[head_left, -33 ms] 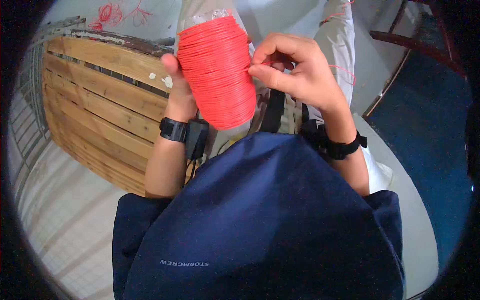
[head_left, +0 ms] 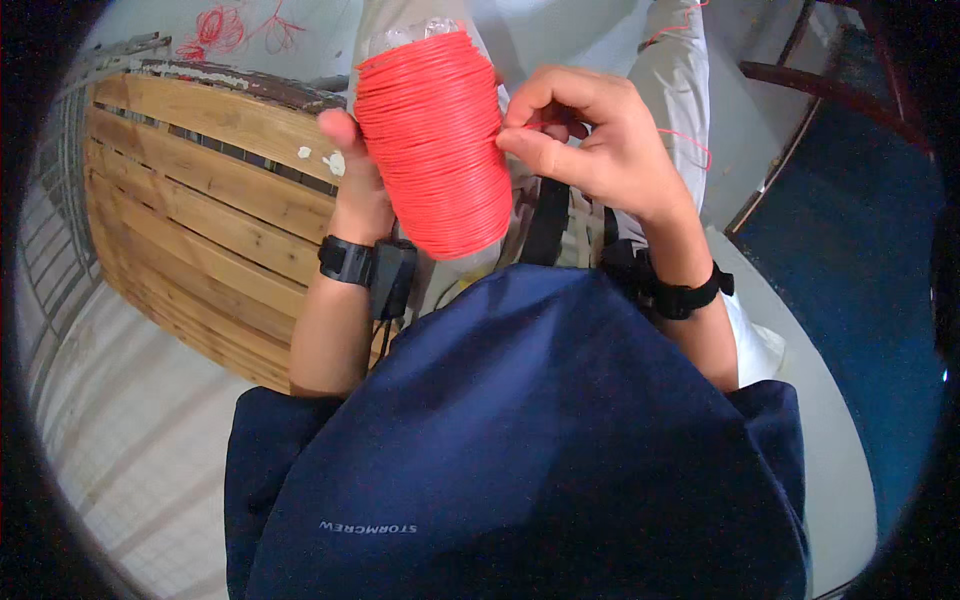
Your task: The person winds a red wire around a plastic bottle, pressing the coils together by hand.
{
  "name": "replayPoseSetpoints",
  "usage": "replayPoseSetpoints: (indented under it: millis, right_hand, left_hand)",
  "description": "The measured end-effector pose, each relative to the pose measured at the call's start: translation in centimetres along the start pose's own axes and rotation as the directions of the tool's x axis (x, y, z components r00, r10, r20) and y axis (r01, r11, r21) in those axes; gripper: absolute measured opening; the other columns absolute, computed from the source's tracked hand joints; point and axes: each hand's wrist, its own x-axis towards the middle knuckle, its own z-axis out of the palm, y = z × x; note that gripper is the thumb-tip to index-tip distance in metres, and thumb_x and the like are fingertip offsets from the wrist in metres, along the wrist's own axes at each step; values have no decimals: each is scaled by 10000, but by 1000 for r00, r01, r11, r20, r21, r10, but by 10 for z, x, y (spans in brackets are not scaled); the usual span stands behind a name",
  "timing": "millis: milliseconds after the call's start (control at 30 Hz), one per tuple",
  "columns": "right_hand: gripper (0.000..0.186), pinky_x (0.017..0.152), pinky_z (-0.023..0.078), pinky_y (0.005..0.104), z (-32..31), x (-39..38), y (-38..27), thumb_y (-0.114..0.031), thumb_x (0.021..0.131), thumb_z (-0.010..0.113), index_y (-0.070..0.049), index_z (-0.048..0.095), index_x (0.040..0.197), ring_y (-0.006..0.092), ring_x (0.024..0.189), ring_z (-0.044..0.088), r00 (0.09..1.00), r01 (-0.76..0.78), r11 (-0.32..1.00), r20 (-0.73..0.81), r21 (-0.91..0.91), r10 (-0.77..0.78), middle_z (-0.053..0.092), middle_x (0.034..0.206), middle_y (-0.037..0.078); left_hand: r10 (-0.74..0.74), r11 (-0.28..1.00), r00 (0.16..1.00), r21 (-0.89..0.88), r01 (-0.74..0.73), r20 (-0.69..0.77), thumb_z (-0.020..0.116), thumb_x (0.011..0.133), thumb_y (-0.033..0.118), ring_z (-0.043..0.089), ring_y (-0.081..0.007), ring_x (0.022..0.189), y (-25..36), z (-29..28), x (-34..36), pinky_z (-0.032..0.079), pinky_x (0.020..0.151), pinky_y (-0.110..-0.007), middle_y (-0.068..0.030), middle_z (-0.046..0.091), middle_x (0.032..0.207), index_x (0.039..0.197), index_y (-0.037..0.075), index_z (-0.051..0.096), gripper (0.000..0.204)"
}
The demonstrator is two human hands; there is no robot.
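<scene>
A thick winding of red cord (head_left: 435,150) wraps in close, even turns around a clear plastic core that looks like a bottle (head_left: 395,38), tilted above my lap. My left hand (head_left: 362,200) holds it from the left and beneath; the thumb shows at its left side, the other fingers are hidden behind. At the right side of the winding, my right hand (head_left: 590,150) is closed, thumb and forefinger pinching the red strand. A loose length of the strand (head_left: 690,136) comes out behind this hand and curls over my right trouser leg.
To the left is a slatted wooden bench (head_left: 220,190) with a metal-barred rack (head_left: 55,230) beside it. A tangle of red cord (head_left: 215,30) lies on the floor at the far left. Dark red furniture bars (head_left: 830,90) and a blue surface (head_left: 830,260) are on the right.
</scene>
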Motion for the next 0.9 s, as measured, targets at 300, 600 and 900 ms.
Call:
replayPoseSetpoints:
  millis: [300, 600, 900]
  right_hand:
    - [174, 581, 466, 298, -6, 0, -5, -185, 815, 753, -45, 650, 801, 198, 636, 599, 988, 114, 981, -89, -159, -129, 635, 737, 75]
    - [135, 539, 442, 260, 0, 0, -3, -103, 790, 775, -22, 675, 830, 145, 614, 572, 968, 190, 955, -119, -229, -221, 653, 775, 64]
    - [145, 531, 441, 257, -4, 6, -4, -122, 796, 775, -25, 670, 822, 140, 613, 582, 969, 203, 947, -88, -249, -231, 644, 754, 63]
  left_hand:
    - [-33, 999, 999, 10, 33, -21, 455, 544, 946, 567, -285, 1177, 8, 20, 6, 485, 1004, -426, -164, 531, 1337, 1463, 35, 315, 1301]
    - [98, 994, 991, 36, -102, 93, 627, 651, 823, 626, -284, 1106, 7, 26, 7, 521, 956, -403, -182, 597, 1260, 1338, -26, 478, 1102]
    - [26, 998, 998, -57, -22, 64, 628, 669, 802, 628, -285, 1103, 8, 25, 7, 519, 960, -405, -191, 600, 1251, 1333, -40, 477, 1083]
